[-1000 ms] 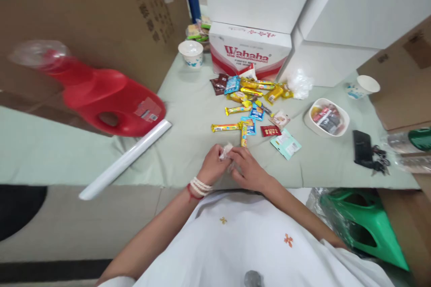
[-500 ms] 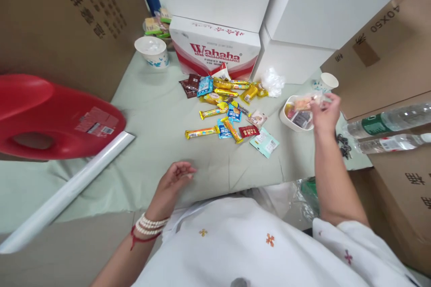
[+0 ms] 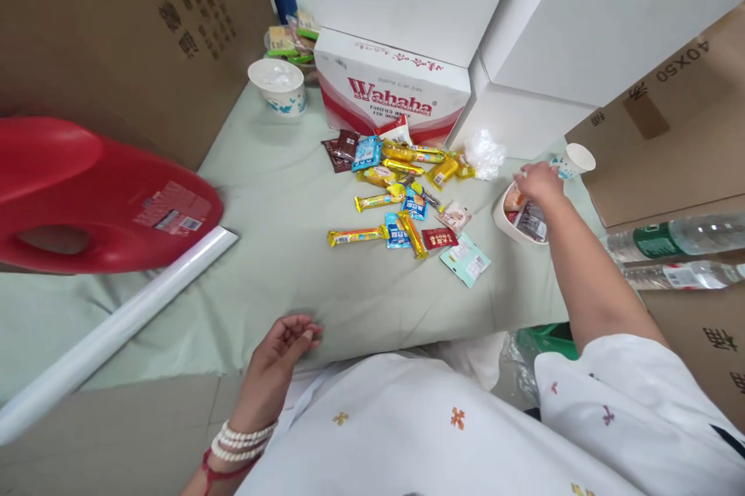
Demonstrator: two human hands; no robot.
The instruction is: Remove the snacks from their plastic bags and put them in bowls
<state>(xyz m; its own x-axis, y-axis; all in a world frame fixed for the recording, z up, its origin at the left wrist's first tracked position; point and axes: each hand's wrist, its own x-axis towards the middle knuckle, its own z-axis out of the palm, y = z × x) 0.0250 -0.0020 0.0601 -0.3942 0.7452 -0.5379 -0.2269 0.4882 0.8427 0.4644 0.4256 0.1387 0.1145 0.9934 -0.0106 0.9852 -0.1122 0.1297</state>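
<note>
My right hand [image 3: 538,179] reaches out over a white bowl [image 3: 501,223] of wrapped snacks at the right of the table. Its fingers bend down and pinch a small orange-pink snack packet [image 3: 511,199] at the bowl's rim. My left hand [image 3: 283,345] rests at the table's near edge, palm up, fingers loosely curled and apart, with nothing in it. Between my hands lies a scatter of small wrapped snacks [image 3: 407,185] on the pale green cloth. A teal packet [image 3: 466,259] lies nearest the bowl.
A Wahaha carton [image 3: 396,88] and white boxes stand at the back. A paper cup [image 3: 278,84] sits back left and another [image 3: 576,158] beyond the bowl. A red jug [image 3: 105,201] and white roll [image 3: 116,325] lie left. Two water bottles [image 3: 675,236] lie right.
My hands parted from a small wrapper at the near edge. The right hand carried a packet to the bowl and has now lowered onto it. The left hand stayed back, open.
</note>
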